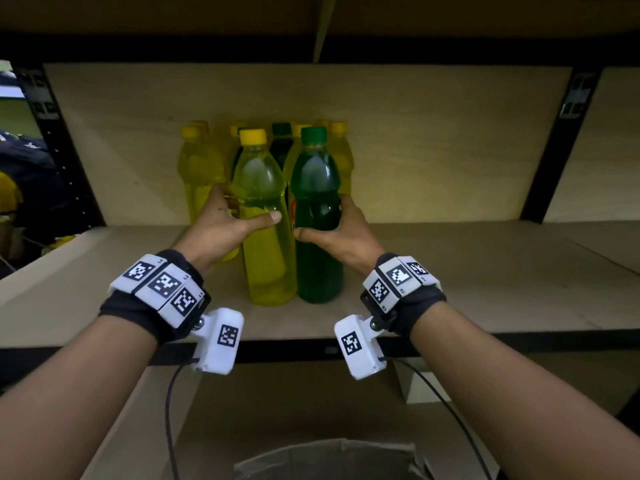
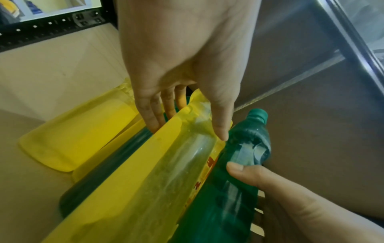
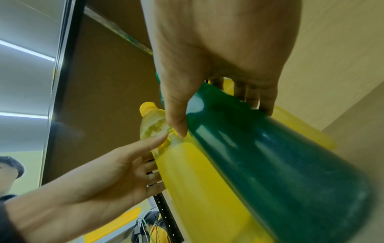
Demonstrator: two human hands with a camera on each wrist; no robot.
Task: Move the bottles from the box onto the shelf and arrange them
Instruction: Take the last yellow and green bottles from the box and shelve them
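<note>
A yellow bottle (image 1: 266,244) and a green bottle (image 1: 318,251) stand upright, side by side, near the front of the shelf board (image 1: 450,271). My left hand (image 1: 242,220) grips the yellow bottle (image 2: 166,180) at mid height, thumb across its front and fingers behind it. My right hand (image 1: 332,226) grips the green bottle (image 3: 280,164) the same way, thumb in front and fingers at the back. The two thumbs nearly meet between the bottles. In the right wrist view the yellow bottle (image 3: 197,180) shows beside the green one.
Several more yellow bottles (image 1: 199,161) and a dark green bottle (image 1: 282,140) stand close behind, against the back panel. Black uprights (image 1: 48,133) bound the bay, with another shelf overhead. An open cardboard box (image 1: 325,455) sits below. Bare board lies left and right of the bottles.
</note>
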